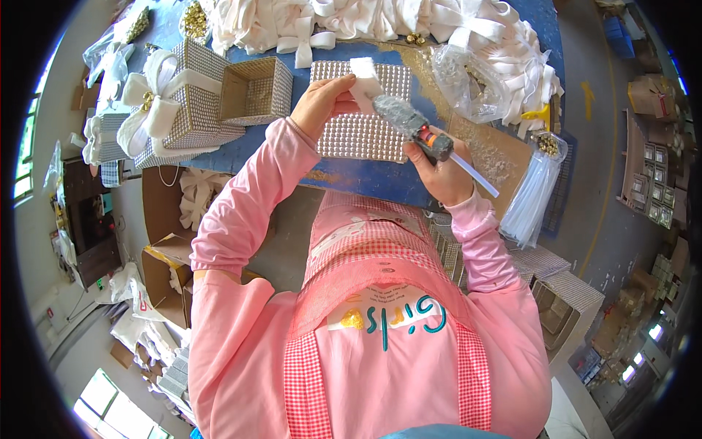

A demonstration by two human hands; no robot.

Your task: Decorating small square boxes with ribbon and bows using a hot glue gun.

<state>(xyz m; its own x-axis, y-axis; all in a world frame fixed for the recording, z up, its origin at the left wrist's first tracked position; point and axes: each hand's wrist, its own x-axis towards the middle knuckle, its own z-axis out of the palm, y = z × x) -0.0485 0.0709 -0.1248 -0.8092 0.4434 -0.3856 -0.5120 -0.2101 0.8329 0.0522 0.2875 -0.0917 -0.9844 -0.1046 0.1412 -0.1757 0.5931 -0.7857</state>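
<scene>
Left hand [322,102] pinching a white ribbon piece [364,79] above the studded silver box lid [358,135], its fingers closed on the strip so that one end is presented to the nozzle. Right hand [439,172] wrapped around a glue gun [409,124], fingers closed on the grip, tip angled up and left to meet the ribbon; a clear glue stick [475,175] projects from the rear. The lid lies flat on the blue worktop [365,179], close before the body, beside an open silver box [256,91]. Ribbon: short, flat, matte white, apparently folded
</scene>
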